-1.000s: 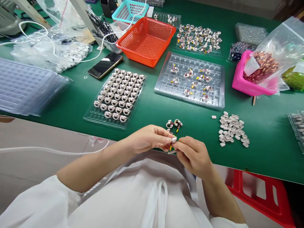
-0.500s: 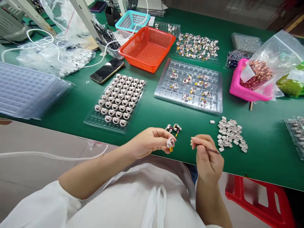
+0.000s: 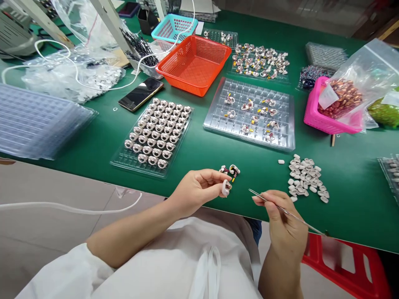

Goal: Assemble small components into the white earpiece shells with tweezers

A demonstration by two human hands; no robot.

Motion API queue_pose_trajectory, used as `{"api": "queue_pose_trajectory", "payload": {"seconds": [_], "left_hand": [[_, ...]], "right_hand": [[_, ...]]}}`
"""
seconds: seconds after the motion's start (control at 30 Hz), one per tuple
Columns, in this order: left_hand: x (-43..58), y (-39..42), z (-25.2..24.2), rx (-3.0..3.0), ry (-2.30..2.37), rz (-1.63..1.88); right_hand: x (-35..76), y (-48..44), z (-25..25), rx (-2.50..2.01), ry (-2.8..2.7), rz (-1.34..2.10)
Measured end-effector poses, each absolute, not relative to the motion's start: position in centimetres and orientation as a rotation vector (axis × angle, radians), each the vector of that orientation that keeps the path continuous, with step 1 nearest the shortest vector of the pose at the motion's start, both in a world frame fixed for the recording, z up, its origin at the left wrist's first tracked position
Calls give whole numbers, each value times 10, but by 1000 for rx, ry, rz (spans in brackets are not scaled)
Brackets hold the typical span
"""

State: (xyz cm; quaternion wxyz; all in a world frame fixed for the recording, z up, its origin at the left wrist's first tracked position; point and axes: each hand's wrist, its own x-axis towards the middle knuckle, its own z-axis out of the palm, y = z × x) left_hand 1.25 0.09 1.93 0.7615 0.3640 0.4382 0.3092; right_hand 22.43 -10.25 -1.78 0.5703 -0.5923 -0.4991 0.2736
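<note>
My left hand (image 3: 198, 189) pinches a small white shell part with wires (image 3: 225, 187) just over the near edge of the green table (image 3: 215, 155). My right hand (image 3: 285, 222) is closed on thin metal tweezers (image 3: 282, 209), whose tips point left toward that part, a short gap away. Two similar wired parts (image 3: 230, 170) lie on the mat just beyond my left fingers. A loose pile of small white caps (image 3: 307, 177) lies to the right of my right hand.
A clear tray of finished shells (image 3: 154, 133) sits left of centre; another tray with a few wired parts (image 3: 251, 112) lies behind. Orange basket (image 3: 195, 62), teal basket (image 3: 173, 25), pink basket (image 3: 328, 110) with a bag, phone (image 3: 141, 94), stacked empty trays (image 3: 37, 120) at left.
My hands were together working on the part; the right hand has drawn away to the right and down with the tweezers, while the left keeps hold of the part.
</note>
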Motion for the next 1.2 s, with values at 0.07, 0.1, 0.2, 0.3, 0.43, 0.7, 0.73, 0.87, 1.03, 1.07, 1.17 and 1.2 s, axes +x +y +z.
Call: {"api": "queue_pose_trajectory", "payload": {"seconds": [0.07, 0.1, 0.2, 0.3, 0.43, 0.7, 0.73, 0.87, 1.03, 1.07, 1.17, 1.2], "left_hand": [[15, -1, 21, 807, 970, 695], [16, -2, 21, 815, 976, 704], [18, -5, 23, 837, 976, 736], [18, -6, 24, 843, 960, 763], [17, -6, 23, 853, 947, 779], [19, -7, 24, 865, 934, 789], [19, -7, 24, 865, 932, 789], [19, -7, 23, 850, 937, 787], [19, -8, 23, 852, 930, 790], [19, -8, 22, 858, 929, 788], [18, -8, 21, 874, 940, 788], [18, -8, 21, 879, 945, 786]], "right_hand": [[210, -103, -13, -1219, -1097, 697], [203, -103, -12, -1156, -1088, 710], [190, -102, -11, -1035, -1114, 722], [185, -99, -13, -981, -1146, 737], [184, -97, -14, -968, -1183, 742], [182, -96, -17, -999, -1212, 697], [182, -96, -17, -1003, -1215, 690], [181, -97, -19, -1014, -1227, 661], [180, -95, -20, -1014, -1210, 662], [179, -95, -20, -1010, -1202, 674], [179, -94, -20, -984, -1179, 723], [179, -93, -20, -976, -1172, 738]]}}
